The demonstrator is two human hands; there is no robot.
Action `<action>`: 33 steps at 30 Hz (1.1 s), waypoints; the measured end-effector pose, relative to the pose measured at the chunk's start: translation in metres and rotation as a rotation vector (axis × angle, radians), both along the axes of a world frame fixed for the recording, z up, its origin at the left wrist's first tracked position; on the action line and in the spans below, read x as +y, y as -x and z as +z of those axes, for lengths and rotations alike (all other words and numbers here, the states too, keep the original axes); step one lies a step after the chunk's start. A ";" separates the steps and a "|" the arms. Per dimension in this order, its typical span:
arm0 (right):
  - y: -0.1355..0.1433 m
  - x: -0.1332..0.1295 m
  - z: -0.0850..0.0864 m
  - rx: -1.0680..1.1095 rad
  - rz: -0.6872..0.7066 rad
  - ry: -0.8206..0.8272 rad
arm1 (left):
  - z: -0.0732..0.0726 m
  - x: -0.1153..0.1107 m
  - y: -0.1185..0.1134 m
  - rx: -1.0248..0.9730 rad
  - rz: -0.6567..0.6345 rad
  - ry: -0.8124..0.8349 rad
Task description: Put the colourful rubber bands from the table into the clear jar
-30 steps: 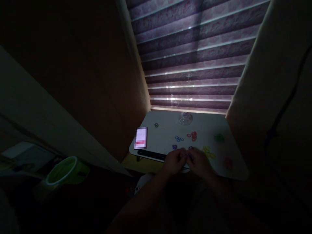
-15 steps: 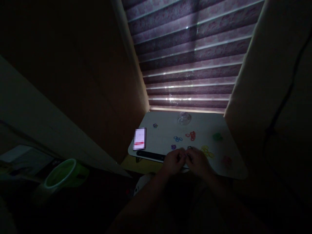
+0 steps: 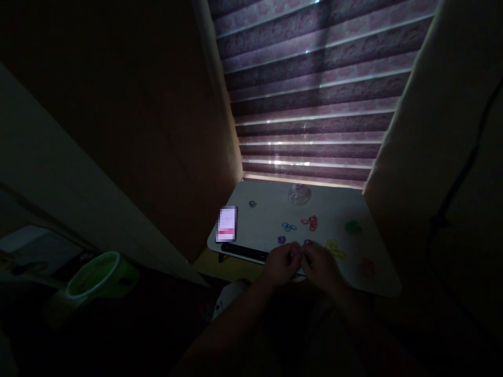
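At the table's (image 3: 259,225) near edge, the left hand (image 3: 282,263) and right hand (image 3: 320,266) meet at their fingertips, any hold hidden; apparently fine fingerwork, next needing steady pinching. A dark loop (image 3: 307,241) and yellow loops (image 3: 334,247) show near that edge.

Anything in left grip (image 3: 281,263) or right grip (image 3: 320,266) (dimly lit) is hidden.

The left hand (image 3: 282,263) and right hand (image 3: 321,264) meet at the near edge of the table (image 3: 263,217), their grip too dark to read. Purple rings (image 3: 281,240) and blue rings (image 3: 289,227) lie just beyond, yellow rings (image 3: 334,248) right, a phone (image 3: 226,224) left.
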State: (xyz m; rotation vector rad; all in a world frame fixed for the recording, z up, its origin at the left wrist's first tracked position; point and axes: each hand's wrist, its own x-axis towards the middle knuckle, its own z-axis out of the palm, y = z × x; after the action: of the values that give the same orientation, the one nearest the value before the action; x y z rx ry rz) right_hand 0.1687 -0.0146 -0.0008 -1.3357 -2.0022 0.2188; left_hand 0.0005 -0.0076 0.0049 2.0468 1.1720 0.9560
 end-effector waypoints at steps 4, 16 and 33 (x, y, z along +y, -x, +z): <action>-0.001 0.000 -0.002 -0.007 0.005 0.021 | 0.000 0.000 0.000 0.005 0.003 0.000; -0.003 0.003 -0.005 -0.042 0.011 0.033 | 0.000 -0.001 -0.002 0.038 0.011 -0.012; -0.001 0.002 -0.005 -0.017 0.010 -0.003 | 0.002 -0.002 -0.002 0.036 0.020 0.011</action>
State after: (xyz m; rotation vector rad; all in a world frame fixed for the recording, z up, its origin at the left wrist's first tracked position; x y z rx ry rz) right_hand 0.1700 -0.0122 -0.0057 -1.3301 -2.0233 0.2092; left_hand 0.0020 -0.0097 0.0073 2.0553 1.2165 0.9237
